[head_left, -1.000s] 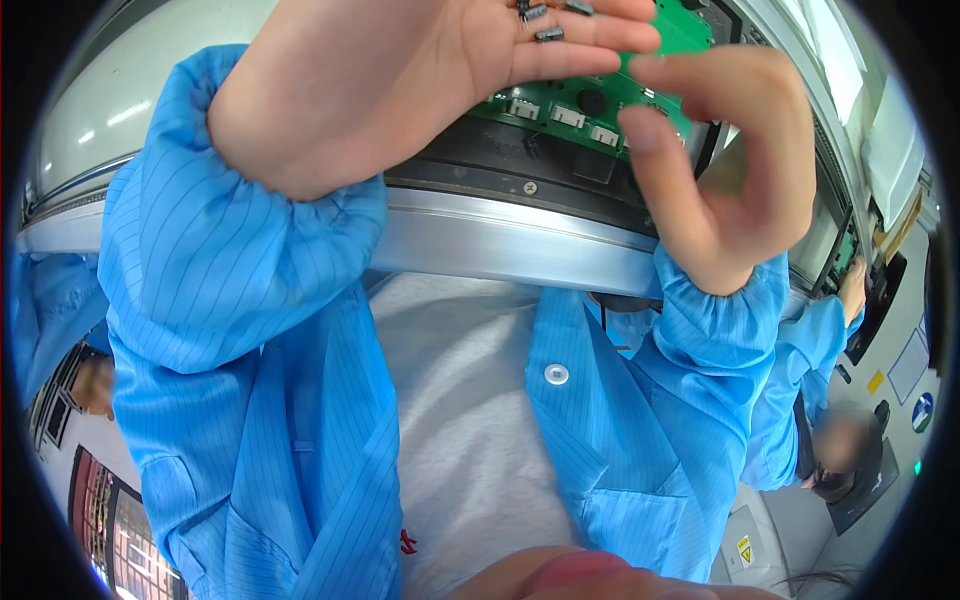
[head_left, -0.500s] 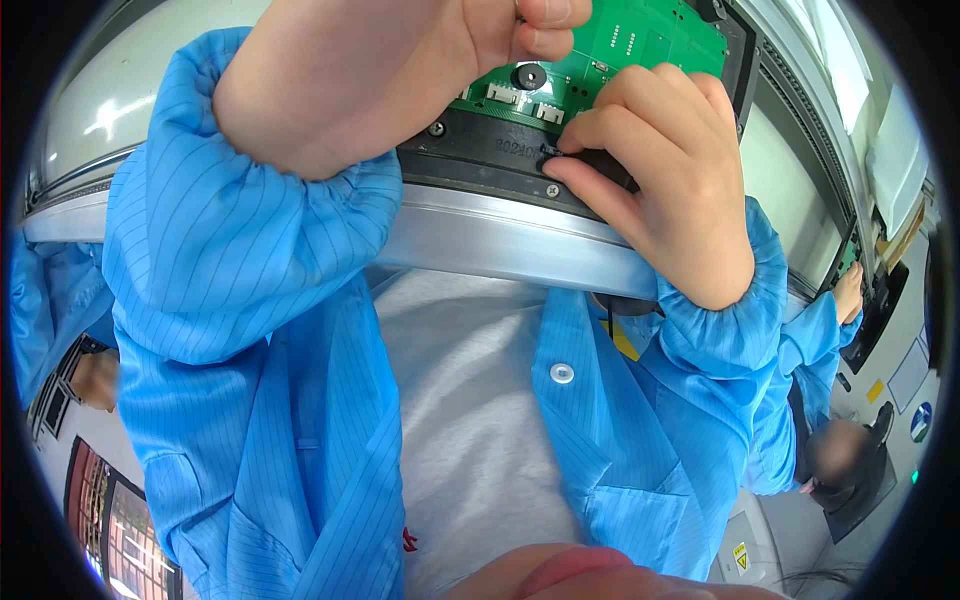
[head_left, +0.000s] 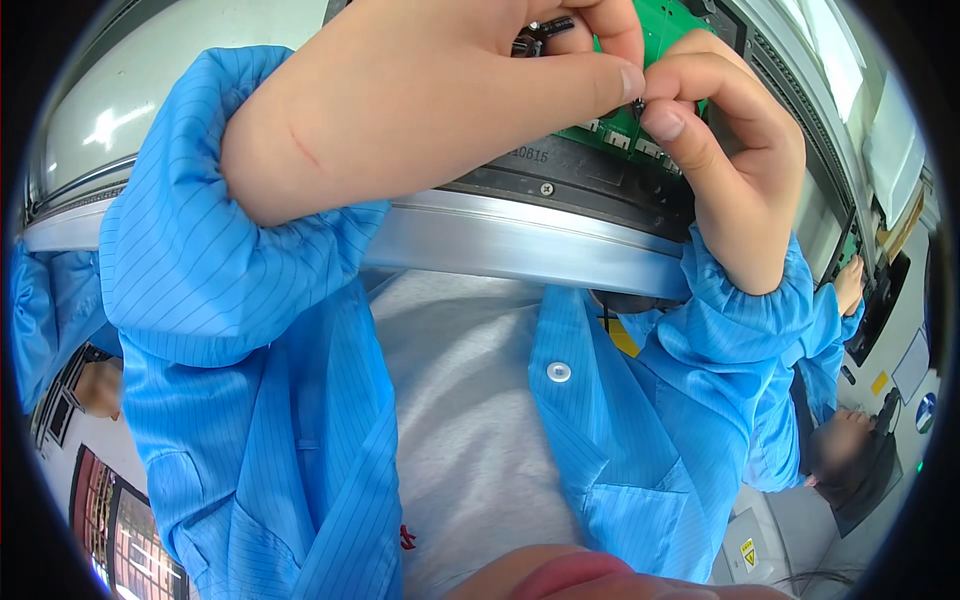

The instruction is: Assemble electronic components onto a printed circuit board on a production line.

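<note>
While both hands' fingers (head_left: 640,80) pinch together, the green circuit board (head_left: 668,30) lies just behind them.

Place: an electronics assembly line in a factory.
Clothing: blue striped anti-static smock (head_left: 250,400) with elastic cuffs and a snap button.
Work piece: green circuit board (head_left: 640,120) right at the fingers (head_left: 665,120), seated in a black fixture.
Line: metal conveyor rail (head_left: 520,240) just below the fingers.
Neighbour: another person's blue sleeve (head_left: 815,350) at the same line, to the right of and below the fingers.
</note>
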A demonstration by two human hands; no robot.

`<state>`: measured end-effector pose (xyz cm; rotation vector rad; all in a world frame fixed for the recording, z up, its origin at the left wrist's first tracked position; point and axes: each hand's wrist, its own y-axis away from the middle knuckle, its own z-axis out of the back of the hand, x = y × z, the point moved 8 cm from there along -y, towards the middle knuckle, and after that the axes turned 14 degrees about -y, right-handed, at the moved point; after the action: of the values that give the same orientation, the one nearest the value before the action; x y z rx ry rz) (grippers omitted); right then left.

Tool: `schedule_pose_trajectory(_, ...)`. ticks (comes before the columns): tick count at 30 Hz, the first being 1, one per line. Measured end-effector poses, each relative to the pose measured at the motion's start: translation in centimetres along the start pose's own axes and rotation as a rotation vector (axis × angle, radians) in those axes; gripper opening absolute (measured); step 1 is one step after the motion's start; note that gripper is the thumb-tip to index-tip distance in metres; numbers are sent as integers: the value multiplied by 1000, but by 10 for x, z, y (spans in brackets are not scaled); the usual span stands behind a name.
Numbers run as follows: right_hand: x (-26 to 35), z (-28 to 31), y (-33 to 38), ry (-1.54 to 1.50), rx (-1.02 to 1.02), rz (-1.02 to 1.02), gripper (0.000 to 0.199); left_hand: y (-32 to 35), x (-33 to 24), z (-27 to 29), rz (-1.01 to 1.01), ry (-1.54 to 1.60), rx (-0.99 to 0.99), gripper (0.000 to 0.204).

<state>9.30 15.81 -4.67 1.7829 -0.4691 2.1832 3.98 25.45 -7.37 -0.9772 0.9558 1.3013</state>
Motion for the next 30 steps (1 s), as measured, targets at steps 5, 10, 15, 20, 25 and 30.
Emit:
schedule_pose_trajectory(5,1,0,2,-2,-3,23,7,6,-14,0,41,-100,67,22)
schedule_pose_trajectory(10,22,-1,6,166,-22,233,8,10,-16,-3,176,-50,100,23)
schedule_pose_trajectory(15,35,1,9,256,-57,417,10,8,-9,-10,249,214,142,22)
schedule_pose_trajectory(20,34,9,8,325,-68,362,9,10,1,-2,290,272,91,29)
schedule_pose_trajectory(25,24,12,5,584,-7,171,7,12,9,15,247,261,-16,37)
schedule_pose_trajectory(30,12,5,5,768,72,82,7,12,5,12,164,366,-25,41)
